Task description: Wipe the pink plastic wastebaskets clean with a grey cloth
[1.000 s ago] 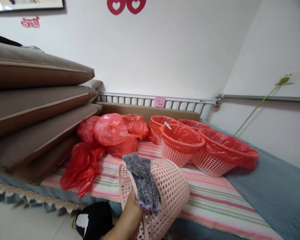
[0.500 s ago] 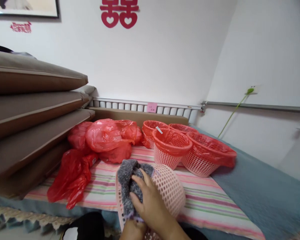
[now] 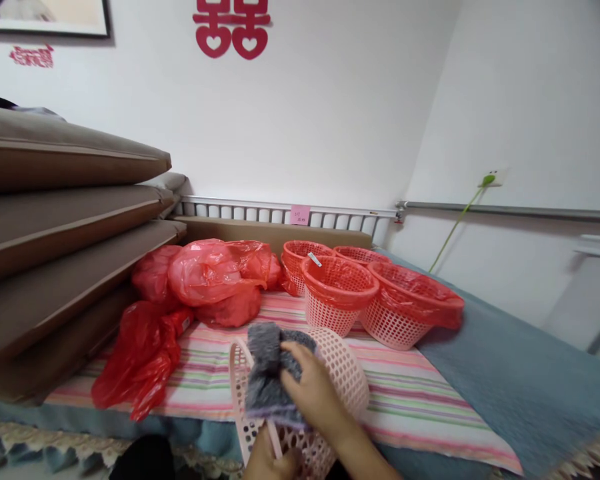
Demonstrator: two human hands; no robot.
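Note:
A pale pink perforated plastic basket [image 3: 343,370] lies tipped on its side at the front edge of the striped cloth. My left hand [image 3: 273,460] is closed round its rim, low in the view. A grey fuzzy cleaning cloth with a purple edge [image 3: 267,380] is bunched over the basket's side and rim. My right hand [image 3: 313,387] grips this cloth, with fingers bent into it and pressing it against the basket. The basket's mouth faces left, and part of its near side is hidden by my hands and the cloth.
Several pink baskets [image 3: 333,317] lined with red plastic bags stand beyond on the striped cloth [image 3: 430,400]. Loose red plastic bags [image 3: 215,273] lie at the left, beside stacked brown cushions [image 3: 70,200]. A radiator [image 3: 275,215] runs along the wall.
My right hand and the cloth have shifted slightly right across the basket's rim. More of the rim and of my left hand's grip now shows. The view has turned slightly right.

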